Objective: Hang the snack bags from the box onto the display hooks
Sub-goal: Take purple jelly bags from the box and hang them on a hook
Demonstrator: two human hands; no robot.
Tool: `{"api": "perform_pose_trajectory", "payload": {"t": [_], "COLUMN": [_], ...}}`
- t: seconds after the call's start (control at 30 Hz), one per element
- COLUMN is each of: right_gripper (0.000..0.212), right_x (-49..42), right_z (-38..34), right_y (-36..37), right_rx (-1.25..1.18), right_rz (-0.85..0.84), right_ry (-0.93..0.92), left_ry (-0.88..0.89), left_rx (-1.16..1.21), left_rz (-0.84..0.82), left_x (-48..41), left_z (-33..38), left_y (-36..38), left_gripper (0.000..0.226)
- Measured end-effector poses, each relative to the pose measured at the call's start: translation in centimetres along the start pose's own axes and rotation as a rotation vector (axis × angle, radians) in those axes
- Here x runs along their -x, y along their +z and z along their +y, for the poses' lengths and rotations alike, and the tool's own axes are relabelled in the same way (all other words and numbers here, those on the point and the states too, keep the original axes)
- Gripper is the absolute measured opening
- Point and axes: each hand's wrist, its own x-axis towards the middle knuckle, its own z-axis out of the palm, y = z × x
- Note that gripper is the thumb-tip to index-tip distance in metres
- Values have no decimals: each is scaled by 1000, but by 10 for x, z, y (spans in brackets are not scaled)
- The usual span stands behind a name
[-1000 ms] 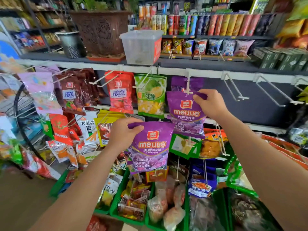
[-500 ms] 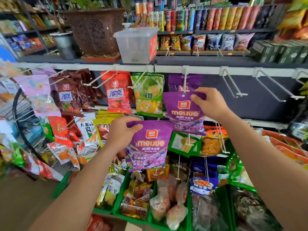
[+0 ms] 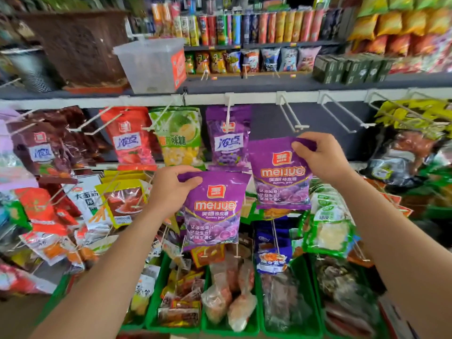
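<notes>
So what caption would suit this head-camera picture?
The left hand pinches a lower bag, the right hand an upper bag, near empty hooks.

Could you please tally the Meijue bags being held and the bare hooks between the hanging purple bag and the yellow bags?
Meijue bags: 2, left bag in left hand, right bag in right hand.
Bare hooks: 2, nearer hook, farther hook.
Total: 4.

Snack shop, stocked shelves, display hooks, green bins
</notes>
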Motion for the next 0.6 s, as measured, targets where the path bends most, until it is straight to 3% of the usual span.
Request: {"api": "perform_pose_trajectory", "payload": {"t": [0.6], "right_gripper": [17], "right_x": [-36], "right_z": [38], "right_y": [-17], "right_rx": [-69], "right_rz": [52], "right_ry": [123], "left_ry": [-23], "left_rx": [-15], "left_rz": [-29], "left_x": [-11], "left_z": [14], "left_y": [31], "left_gripper": [14]}}
